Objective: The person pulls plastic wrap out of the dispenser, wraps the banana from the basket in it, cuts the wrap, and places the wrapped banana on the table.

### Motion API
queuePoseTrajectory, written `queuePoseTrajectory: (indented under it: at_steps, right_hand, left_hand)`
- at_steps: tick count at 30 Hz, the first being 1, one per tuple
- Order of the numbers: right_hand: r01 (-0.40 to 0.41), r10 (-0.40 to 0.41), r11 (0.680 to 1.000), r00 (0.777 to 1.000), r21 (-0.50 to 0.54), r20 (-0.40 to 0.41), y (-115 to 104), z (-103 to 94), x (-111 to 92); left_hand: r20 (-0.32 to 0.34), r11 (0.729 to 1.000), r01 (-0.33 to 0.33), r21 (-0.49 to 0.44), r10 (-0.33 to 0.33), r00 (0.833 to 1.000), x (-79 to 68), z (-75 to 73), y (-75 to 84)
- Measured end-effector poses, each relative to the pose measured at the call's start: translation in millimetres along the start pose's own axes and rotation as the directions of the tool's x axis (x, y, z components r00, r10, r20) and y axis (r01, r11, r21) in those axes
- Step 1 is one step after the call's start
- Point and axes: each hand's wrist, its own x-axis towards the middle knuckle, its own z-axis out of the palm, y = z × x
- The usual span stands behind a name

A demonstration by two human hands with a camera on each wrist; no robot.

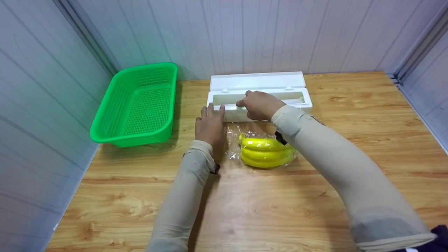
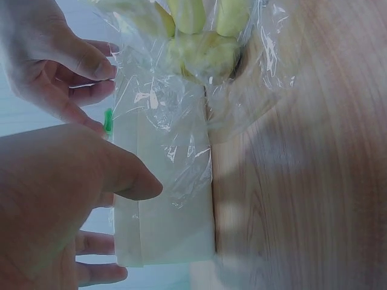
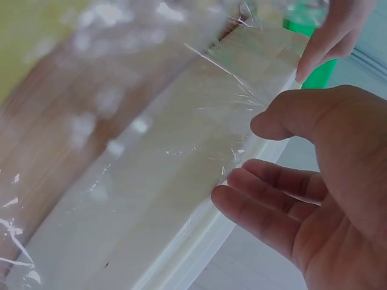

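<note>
Because the clear film (image 1: 231, 148) spans from the bananas (image 1: 267, 154) onto the near face of the white box (image 1: 236, 115), all three sit in close line, the bananas on the near side and the box just beyond them. The film lies over the bananas; whether it also passes beneath them cannot be told. The lid (image 1: 257, 81) is folded back on the far side, which presumably leaves the near rim accessible to both hands. At the left end of the box, the left hand (image 1: 210, 129) is unclenched, fingers extended over the rim and thumb on the near side, apparently to brace the box against sliding. Farther right, the right hand (image 1: 262, 105) has its fingers loosely bent and its thumb apart from them, with no grip visible; one fingertip is at a small green tab (image 2: 107, 121) on the rim, probably because the tab responds to a push rather than a grasp. Left of the box and apart from it, the green basket (image 1: 147, 136) stands on the wooden table (image 1: 231, 210), likely placed so that neither forearm crosses it.
</note>
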Motion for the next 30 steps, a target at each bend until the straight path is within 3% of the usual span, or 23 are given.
queuePoseTrajectory:
  at_steps: [12,30]
  right_hand:
    - [-0.009,0.009,1.000,0.999,-0.019,-0.033,5.4,0.4,-6.8]
    - [-0.068,0.069,0.997,0.997,-0.019,0.042,9.0,-2.3,-12.7]
  left_hand:
    - [0.015,1.000,-0.003,0.000,0.003,1.000,0.0,-3.2,-0.3]
    - [-0.009,1.000,-0.001,-0.010,0.001,1.000,-0.5,-1.8,-0.6]
